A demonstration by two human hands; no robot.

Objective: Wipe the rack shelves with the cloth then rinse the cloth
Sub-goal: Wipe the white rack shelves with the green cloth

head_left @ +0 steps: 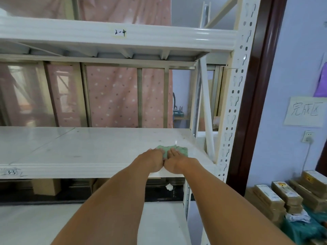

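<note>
My left hand (pixel 153 160) and right hand (pixel 178 161) side by side on green cloth (pixel 179 149), middle rack shelf (pixel 88 147), right fingers (pixel 174 152) flat together, left fingers' lie unclear

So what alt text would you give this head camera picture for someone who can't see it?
A person's left hand and right hand press a green cloth side by side onto the right end of a white rack shelf. Above it, an upper shelf carries a handwritten label reading 2-4, and a pink dotted curtain hangs behind.
</note>
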